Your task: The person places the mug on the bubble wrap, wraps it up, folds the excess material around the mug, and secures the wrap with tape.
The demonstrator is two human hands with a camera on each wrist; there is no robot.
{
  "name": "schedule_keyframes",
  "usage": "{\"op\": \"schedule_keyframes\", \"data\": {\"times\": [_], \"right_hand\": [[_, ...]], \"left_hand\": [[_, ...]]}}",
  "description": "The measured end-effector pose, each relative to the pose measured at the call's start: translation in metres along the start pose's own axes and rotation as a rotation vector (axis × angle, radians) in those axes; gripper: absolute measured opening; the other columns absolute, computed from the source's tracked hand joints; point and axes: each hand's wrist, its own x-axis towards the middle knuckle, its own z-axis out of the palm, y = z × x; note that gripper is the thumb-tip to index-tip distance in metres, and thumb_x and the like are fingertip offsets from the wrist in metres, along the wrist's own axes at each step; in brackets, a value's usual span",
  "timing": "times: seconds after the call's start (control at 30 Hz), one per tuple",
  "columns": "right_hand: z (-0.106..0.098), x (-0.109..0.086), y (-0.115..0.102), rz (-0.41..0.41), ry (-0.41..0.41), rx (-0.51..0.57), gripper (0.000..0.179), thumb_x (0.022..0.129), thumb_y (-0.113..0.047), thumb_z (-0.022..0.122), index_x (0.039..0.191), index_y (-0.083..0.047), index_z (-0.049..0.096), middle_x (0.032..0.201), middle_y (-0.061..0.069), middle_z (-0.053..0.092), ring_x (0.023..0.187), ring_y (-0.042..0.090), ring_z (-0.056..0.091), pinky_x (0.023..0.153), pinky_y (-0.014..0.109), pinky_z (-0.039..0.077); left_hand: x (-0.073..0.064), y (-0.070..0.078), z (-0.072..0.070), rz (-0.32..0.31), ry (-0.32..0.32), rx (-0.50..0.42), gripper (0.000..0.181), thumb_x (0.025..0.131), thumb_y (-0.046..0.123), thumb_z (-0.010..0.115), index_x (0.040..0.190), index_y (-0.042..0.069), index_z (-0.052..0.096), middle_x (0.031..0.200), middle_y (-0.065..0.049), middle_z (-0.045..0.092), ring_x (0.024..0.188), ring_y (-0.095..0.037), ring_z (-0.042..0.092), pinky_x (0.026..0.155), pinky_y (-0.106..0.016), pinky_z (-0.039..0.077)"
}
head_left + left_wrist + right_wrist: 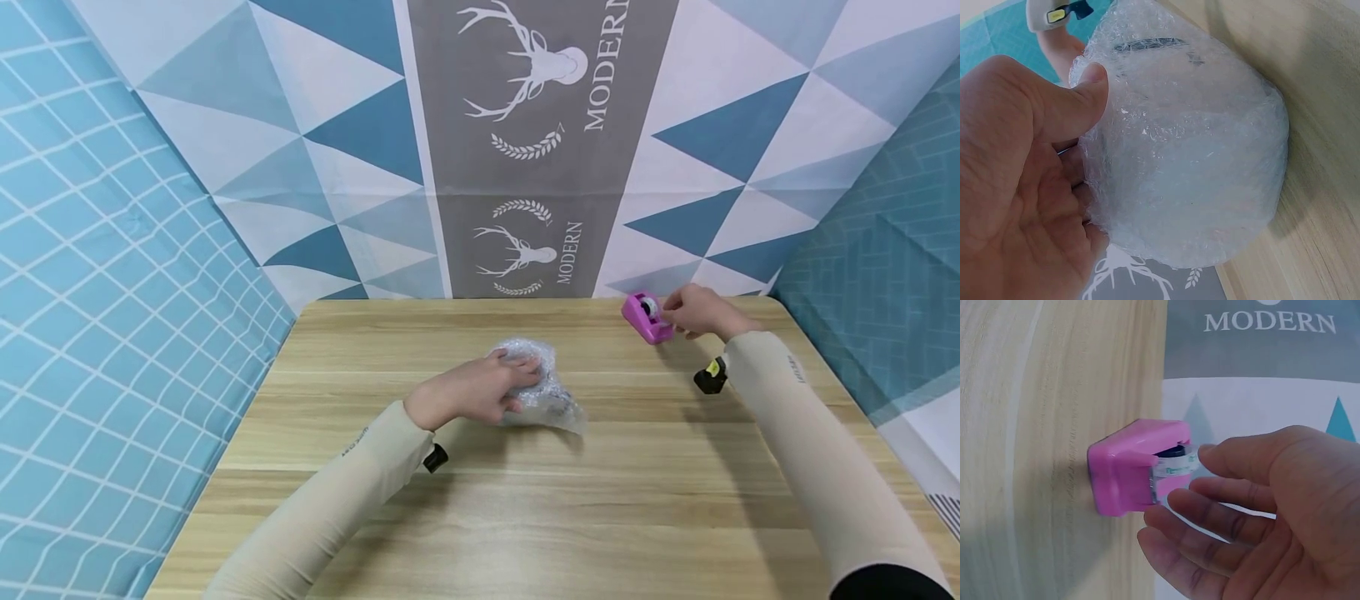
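- We see the left hand (476,387) holding the bundle (1191,144), thumb on one side, the other fingers partly hidden behind it.
- We find the bundle under the left fingers in the head view, bubble wrap with something dark showing through; its loose end spreads to their right over the worktop (525,525).
- Our right hand (693,310) has loosely curved fingers and a narrow gap between thumb and forefinger; the thumb tip is right by the tape (1175,465), but we cannot tell whether it touches.
- The pink dispenser (1116,472) sits just left of the right fingers, well apart from the bundle.
- Just beyond the right fingers and the dispenser, the wall cloth (517,175) rises along the worktop's far edge and bounds our reach.
- Nearer us than the right fingers, a black wrist camera (710,377) with a yellow label hangs by the sleeve (810,450).
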Motion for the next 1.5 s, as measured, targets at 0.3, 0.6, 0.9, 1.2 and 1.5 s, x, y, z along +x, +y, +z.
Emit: {"op": "schedule_keyframes", "data": {"times": [0.3, 0.6, 0.9, 1.2, 1.5], "right_hand": [[0.010, 0.014, 0.012, 0.042, 0.012, 0.001, 0.036, 0.102, -0.014, 0.056, 0.117, 0.018, 0.063, 0.098, 0.027, 0.068, 0.080, 0.024, 0.065, 0.069, 0.037, 0.063], [0.011, 0.021, 0.016, 0.049, 0.051, -0.038, 0.036, 0.099, -0.013, 0.057, 0.115, 0.019, 0.065, 0.100, 0.028, 0.069, 0.080, 0.024, 0.065, 0.065, 0.031, 0.060], [0.016, 0.024, 0.019, 0.044, 0.052, -0.036, 0.032, 0.098, -0.012, 0.059, 0.110, 0.016, 0.068, 0.093, 0.023, 0.070, 0.077, 0.022, 0.063, 0.063, 0.028, 0.056], [0.016, 0.021, 0.019, 0.075, 0.085, -0.005, 0.033, 0.099, -0.017, 0.063, 0.102, 0.015, 0.070, 0.079, 0.013, 0.067, 0.073, 0.018, 0.055, 0.061, 0.026, 0.046], [0.018, 0.019, 0.019, 0.122, 0.071, 0.007, 0.033, 0.100, -0.020, 0.060, 0.090, 0.011, 0.068, 0.075, 0.009, 0.061, 0.073, 0.020, 0.052, 0.063, 0.028, 0.045]], "left_hand": [[-0.001, 0.000, 0.000, 0.006, -0.001, 0.011, 0.056, 0.097, 0.016, 0.068, 0.150, 0.006, 0.052, 0.163, -0.012, 0.038, 0.154, -0.024, 0.032, 0.129, -0.052, 0.017], [0.000, -0.002, 0.002, 0.012, 0.013, 0.016, 0.057, 0.096, 0.014, 0.068, 0.150, 0.006, 0.051, 0.162, -0.011, 0.039, 0.154, -0.023, 0.032, 0.129, -0.052, 0.018], [0.000, -0.001, 0.002, 0.013, 0.019, 0.026, 0.058, 0.096, 0.015, 0.069, 0.150, 0.006, 0.051, 0.162, -0.012, 0.040, 0.153, -0.024, 0.034, 0.128, -0.053, 0.019], [0.000, -0.002, 0.002, 0.009, 0.025, 0.026, 0.057, 0.096, 0.014, 0.068, 0.150, 0.006, 0.052, 0.161, -0.011, 0.041, 0.153, -0.024, 0.034, 0.129, -0.051, 0.018], [-0.001, -0.002, 0.004, 0.000, 0.018, 0.012, 0.059, 0.096, 0.015, 0.069, 0.151, 0.007, 0.050, 0.162, -0.011, 0.039, 0.153, -0.022, 0.034, 0.129, -0.050, 0.018]]}}
